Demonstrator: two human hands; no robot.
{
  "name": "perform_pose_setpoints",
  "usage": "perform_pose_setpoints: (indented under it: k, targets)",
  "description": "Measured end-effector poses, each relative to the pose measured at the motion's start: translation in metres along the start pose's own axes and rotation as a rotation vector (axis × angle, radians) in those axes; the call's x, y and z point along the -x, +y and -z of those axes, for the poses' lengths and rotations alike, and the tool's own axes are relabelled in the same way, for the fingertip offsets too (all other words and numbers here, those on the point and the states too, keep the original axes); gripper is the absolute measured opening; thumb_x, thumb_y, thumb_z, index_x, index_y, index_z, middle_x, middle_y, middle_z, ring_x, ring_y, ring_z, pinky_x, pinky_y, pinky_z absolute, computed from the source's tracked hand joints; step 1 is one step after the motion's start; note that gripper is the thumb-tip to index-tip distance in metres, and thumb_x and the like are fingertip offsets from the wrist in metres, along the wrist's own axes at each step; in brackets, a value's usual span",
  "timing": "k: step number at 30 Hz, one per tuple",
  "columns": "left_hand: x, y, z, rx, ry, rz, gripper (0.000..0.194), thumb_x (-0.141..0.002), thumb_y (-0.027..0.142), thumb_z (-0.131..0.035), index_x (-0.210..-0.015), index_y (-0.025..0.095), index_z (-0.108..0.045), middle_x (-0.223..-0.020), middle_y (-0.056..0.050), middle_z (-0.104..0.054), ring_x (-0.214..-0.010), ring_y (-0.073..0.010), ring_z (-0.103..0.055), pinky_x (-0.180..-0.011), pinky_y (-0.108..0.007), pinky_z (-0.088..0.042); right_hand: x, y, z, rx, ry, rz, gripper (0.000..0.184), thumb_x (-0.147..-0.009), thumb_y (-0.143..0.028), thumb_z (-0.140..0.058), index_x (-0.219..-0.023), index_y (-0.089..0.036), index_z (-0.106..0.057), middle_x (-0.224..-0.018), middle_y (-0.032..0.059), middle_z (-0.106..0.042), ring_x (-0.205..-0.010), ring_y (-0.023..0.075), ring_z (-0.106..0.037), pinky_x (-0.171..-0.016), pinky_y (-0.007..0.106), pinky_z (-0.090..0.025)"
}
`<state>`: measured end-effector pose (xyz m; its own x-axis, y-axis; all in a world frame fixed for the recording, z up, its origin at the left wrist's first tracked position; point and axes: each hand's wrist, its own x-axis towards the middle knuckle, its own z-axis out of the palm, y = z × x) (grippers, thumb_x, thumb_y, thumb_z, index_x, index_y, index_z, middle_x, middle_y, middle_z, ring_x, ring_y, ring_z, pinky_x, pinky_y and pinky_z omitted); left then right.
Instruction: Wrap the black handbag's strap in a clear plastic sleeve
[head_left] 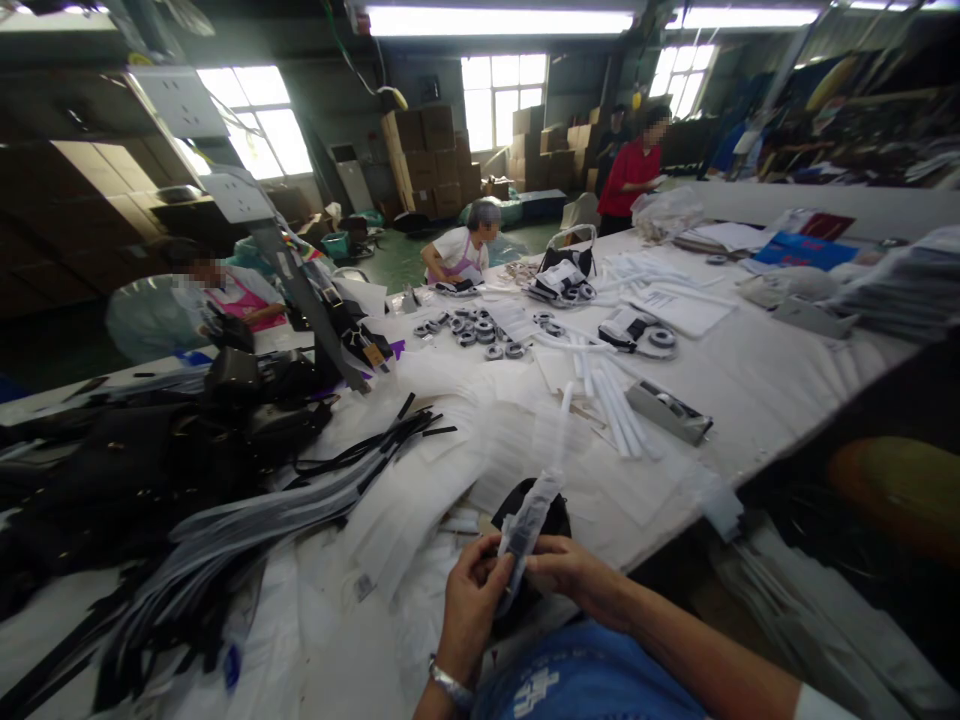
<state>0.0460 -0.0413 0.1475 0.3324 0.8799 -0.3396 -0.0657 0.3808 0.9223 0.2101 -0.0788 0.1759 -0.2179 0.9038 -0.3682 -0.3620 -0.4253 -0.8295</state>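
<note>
Both hands are at the near edge of the table, in front of my body. My left hand (474, 592) pinches the lower part of a white translucent wrapped strip (529, 512), with something dark showing through the wrapping. My right hand (564, 566) grips the same strip from the other side, fingers closed against it. The strip stands tilted, its upper end pointing away from me. Behind it and partly hidden lies a black bag (556, 514). Thin white sheets (420, 480) are spread to the left of the bag.
Black straps (300, 510) and black bags (127, 450) cover the left side. Ahead are white foam tubes (619, 410), a tape dispenser (670, 410) and several grey-and-white rolls (476, 326). A metal post (300, 290) rises at the left. Co-workers are across the table.
</note>
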Motion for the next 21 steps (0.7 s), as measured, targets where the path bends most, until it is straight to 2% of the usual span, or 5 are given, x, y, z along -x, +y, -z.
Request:
perform_pose_setpoints:
  k: [5,8,13,18,21]
  targets:
    - [0.002,-0.004,-0.009,0.172,0.06,-0.02,0.07,-0.068,0.037,-0.076,-0.126,0.021,-0.04,-0.103,-0.011,-0.067,-0.077,-0.017,-0.068,-0.069,-0.026,-0.052,-0.006,0.004,0.0,0.142,0.116,0.018,0.038,-0.073,-0.048,-0.069,-0.091,-0.015,-0.072,-0.062,-0.0011,-0.061,-0.051,0.0085,-0.044,-0.049,0.021,-0.031]
    - [0.006,-0.002,-0.014,0.257,0.058,0.034,0.088,-0.07,0.037,-0.074,-0.14,0.024,-0.022,-0.108,-0.012,-0.067,-0.085,-0.0197,-0.068,-0.076,-0.03,-0.052,-0.007,0.004,0.003,0.164,0.098,-0.016,0.039,-0.073,-0.049,-0.069,-0.091,-0.015,-0.073,-0.06,-0.0009,-0.063,-0.05,0.0089,-0.047,-0.049,0.022,-0.033]
    - [0.01,0.003,-0.019,0.215,0.029,0.003,0.045,-0.07,0.039,-0.074,-0.107,0.015,-0.063,-0.098,-0.01,-0.071,-0.092,-0.0226,-0.066,-0.083,-0.03,-0.05,-0.007,0.006,0.008,0.048,0.105,-0.057,0.04,-0.067,-0.046,-0.075,-0.09,-0.014,-0.073,-0.077,0.0042,-0.072,-0.071,0.0171,-0.064,-0.068,0.027,-0.046]
    - [0.011,0.001,-0.021,0.091,0.123,-0.047,0.032,-0.07,0.037,-0.074,-0.09,0.014,-0.066,-0.085,-0.006,-0.071,-0.081,-0.019,-0.065,-0.074,-0.026,-0.049,-0.004,0.008,0.008,-0.03,0.23,-0.045,0.044,-0.062,-0.039,-0.081,-0.096,-0.015,-0.069,-0.082,0.0059,-0.073,-0.073,0.0185,-0.066,-0.072,0.03,-0.05]
    - [0.01,-0.002,-0.02,0.059,0.164,-0.068,0.032,-0.073,0.039,-0.071,-0.093,0.015,-0.065,-0.088,-0.005,-0.071,-0.083,-0.0187,-0.065,-0.074,-0.026,-0.049,0.002,0.003,0.007,-0.134,0.199,-0.041,0.04,-0.069,-0.04,-0.076,-0.098,-0.014,-0.069,-0.091,0.0086,-0.073,-0.084,0.0201,-0.067,-0.082,0.032,-0.05]
